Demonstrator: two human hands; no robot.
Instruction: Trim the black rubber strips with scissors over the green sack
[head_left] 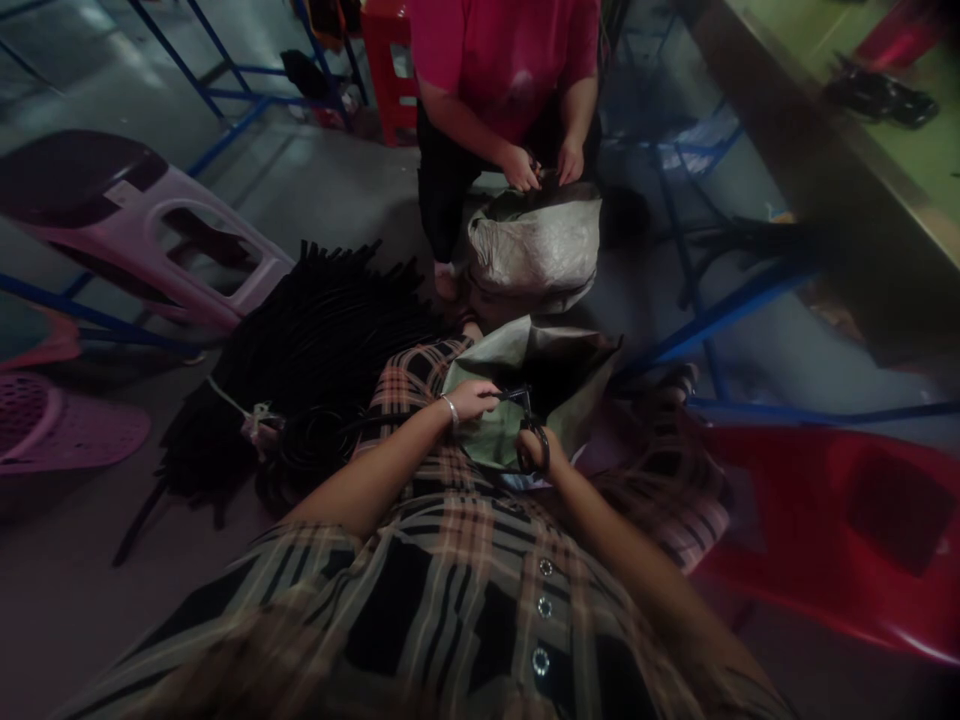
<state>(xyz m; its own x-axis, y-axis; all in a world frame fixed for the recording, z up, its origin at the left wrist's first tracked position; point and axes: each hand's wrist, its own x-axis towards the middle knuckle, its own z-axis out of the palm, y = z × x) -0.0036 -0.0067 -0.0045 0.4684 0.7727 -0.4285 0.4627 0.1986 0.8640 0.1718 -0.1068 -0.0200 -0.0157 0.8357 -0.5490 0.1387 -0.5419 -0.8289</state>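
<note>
Left grip [474, 398] closed on thin dark piece [510, 395], held over mouth of open sack [480, 440] in front of person. Right grip [553, 455] wrapped round scissors [532, 447], blades close to piece. Work judged midway: this piece in hand, not yet let go; cut through or not, dim blur hides it. Sack's dark inside conceals finished amount. Large tied bundle of black strips [322, 330] on floor at person's left, probably remaining stock.
</note>
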